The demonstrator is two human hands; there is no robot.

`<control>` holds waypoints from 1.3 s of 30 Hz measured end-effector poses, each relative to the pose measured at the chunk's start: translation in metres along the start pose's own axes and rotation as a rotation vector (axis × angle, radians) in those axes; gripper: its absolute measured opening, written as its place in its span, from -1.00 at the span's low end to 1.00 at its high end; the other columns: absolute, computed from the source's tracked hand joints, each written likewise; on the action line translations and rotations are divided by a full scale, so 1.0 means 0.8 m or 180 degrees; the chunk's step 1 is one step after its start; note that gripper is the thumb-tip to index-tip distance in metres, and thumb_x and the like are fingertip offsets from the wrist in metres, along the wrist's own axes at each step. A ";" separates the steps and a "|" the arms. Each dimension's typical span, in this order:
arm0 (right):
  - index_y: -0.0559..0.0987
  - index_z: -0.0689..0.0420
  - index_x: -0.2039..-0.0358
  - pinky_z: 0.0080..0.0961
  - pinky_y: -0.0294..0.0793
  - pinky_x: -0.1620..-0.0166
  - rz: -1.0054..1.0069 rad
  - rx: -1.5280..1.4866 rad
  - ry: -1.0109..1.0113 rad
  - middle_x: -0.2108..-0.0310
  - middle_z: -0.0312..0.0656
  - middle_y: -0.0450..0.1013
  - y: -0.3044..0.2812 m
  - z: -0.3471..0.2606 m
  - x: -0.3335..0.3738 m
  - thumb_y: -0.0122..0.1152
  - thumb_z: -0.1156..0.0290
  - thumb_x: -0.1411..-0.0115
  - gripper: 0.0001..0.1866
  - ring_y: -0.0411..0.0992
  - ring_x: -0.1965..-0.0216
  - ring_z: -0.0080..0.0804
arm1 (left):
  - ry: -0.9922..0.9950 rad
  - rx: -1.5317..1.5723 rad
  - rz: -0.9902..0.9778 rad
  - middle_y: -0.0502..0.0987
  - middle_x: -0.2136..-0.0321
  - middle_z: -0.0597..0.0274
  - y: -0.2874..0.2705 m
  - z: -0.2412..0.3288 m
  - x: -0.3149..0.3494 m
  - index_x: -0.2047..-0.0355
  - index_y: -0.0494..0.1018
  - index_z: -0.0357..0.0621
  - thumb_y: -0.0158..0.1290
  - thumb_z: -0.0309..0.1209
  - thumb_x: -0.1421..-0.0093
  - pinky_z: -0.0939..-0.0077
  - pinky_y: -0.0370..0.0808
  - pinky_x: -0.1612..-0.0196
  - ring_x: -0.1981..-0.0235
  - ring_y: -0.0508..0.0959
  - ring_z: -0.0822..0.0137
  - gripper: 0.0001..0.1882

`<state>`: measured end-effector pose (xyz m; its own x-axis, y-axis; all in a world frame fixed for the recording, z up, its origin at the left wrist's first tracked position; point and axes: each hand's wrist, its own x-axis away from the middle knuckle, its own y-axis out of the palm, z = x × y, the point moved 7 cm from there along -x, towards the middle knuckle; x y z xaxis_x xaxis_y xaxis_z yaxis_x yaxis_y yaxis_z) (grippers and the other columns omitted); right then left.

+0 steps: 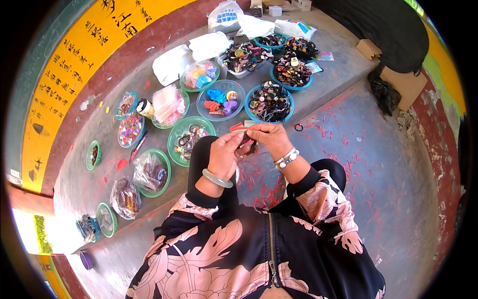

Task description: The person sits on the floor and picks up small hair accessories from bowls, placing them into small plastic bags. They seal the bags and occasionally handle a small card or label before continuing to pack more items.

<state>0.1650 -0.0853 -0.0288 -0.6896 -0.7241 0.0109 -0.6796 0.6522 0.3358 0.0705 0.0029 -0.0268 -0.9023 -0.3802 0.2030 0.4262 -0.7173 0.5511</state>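
Note:
My left hand (223, 152) and my right hand (275, 141) meet above my knees, fingertips pinched together. Between them is a small red and whitish flat piece (238, 127), like card or film. A dark band like a hair tie (253, 148) shows below the right fingers; the fingers partly hide both. Just beyond my hands, a blue basin (290, 112) holds many dark hair ties (270, 101). A green basin (172, 144) of small mixed pieces sits to the left. One black hair tie (298, 127) lies on the floor by my right hand.
More basins stand on the raised ledge, including a translucent bowl (200, 110) with colourful coils. Bagged goods (125, 198) lie at left, and white bags (172, 65) at the back. Red scraps (264, 187) litter the floor. The ledge's edge (343, 84) runs to the right.

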 end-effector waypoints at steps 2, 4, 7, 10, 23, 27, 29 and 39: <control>0.58 0.27 0.40 -0.72 0.33 0.53 -0.0033 -0.0031 0.0014 0.52 -0.30 0.46 0.003 -0.001 0.000 0.20 0.48 -0.04 -0.86 0.37 0.53 -0.65 | 0.0026 -0.0017 0.0022 0.50 0.27 0.12 -0.006 -0.001 -0.002 0.20 0.40 -0.35 -0.06 -0.46 -0.19 0.60 0.50 0.26 0.25 0.52 0.36 -0.78; 0.57 0.27 0.38 -0.73 0.34 0.49 -0.0026 0.0151 -0.0043 0.51 -0.31 0.46 0.001 0.000 -0.001 0.20 0.48 -0.04 -0.86 0.37 0.50 -0.67 | 0.0026 -0.0006 0.0023 0.51 0.29 0.11 -0.005 0.000 -0.002 0.21 0.41 -0.36 -0.07 -0.45 -0.19 0.60 0.50 0.26 0.26 0.52 0.36 -0.77; 0.53 0.24 0.31 -0.73 0.35 0.45 0.0166 0.0318 -0.0191 0.49 -0.32 0.47 -0.005 0.002 -0.006 0.18 0.49 -0.05 -0.83 0.37 0.48 -0.67 | -0.0054 0.0049 0.0031 0.51 0.32 0.11 0.000 0.003 0.001 0.23 0.41 -0.35 -0.06 -0.42 -0.19 0.59 0.50 0.25 0.28 0.53 0.36 -0.77; 0.49 0.21 0.25 -0.72 0.36 0.42 0.0199 0.0424 -0.0219 0.48 -0.31 0.47 -0.002 -0.007 -0.005 0.17 0.50 -0.04 -0.78 0.38 0.46 -0.66 | -0.0225 0.0078 0.0088 0.51 0.33 0.13 -0.005 0.001 0.000 0.24 0.42 -0.33 -0.05 -0.39 -0.19 0.59 0.50 0.25 0.30 0.53 0.37 -0.77; 0.40 0.17 0.15 -0.69 0.36 0.37 -0.0119 0.0388 -0.0382 0.39 -0.18 0.50 0.009 -0.018 -0.002 0.09 0.56 -0.08 -0.72 0.43 0.35 -0.60 | -0.0132 0.0347 0.0083 0.50 0.29 0.14 -0.007 0.012 0.001 0.23 0.41 -0.40 -0.04 -0.49 -0.17 0.75 0.50 0.27 0.31 0.51 0.46 -0.79; 0.41 0.19 0.16 -0.69 0.37 0.38 -0.0129 0.0408 -0.0453 0.39 -0.19 0.51 0.014 -0.019 0.001 0.10 0.56 -0.08 -0.74 0.43 0.36 -0.61 | 0.0115 0.0344 0.0258 0.49 0.28 0.08 -0.012 0.018 0.002 0.24 0.40 -0.44 -0.03 -0.55 -0.15 0.69 0.51 0.23 0.34 0.52 0.43 -0.80; 0.44 0.20 0.19 -0.71 0.37 0.39 -0.0100 0.0442 -0.0499 0.40 -0.23 0.51 0.014 -0.023 0.003 0.11 0.54 -0.08 -0.76 0.43 0.38 -0.63 | 0.0098 0.0379 0.0266 0.49 0.28 0.06 -0.011 0.019 0.002 0.25 0.40 -0.46 -0.03 -0.56 -0.14 0.67 0.51 0.22 0.34 0.53 0.40 -0.81; 0.53 0.17 0.37 -0.74 0.37 0.38 -0.0051 -0.0287 0.0094 0.44 -0.37 0.48 -0.001 0.008 -0.004 0.17 0.45 -0.09 -0.90 0.40 0.43 -0.68 | 0.0116 0.0393 0.0024 0.49 0.27 0.03 0.002 0.030 0.012 0.24 0.40 -0.46 -0.06 -0.56 -0.16 0.61 0.51 0.18 0.32 0.54 0.30 -0.80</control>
<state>0.1665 -0.0821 -0.0351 -0.6701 -0.7415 0.0322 -0.6643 0.6186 0.4195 0.0609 0.0119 -0.0047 -0.8953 -0.4079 0.1791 0.4198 -0.6379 0.6457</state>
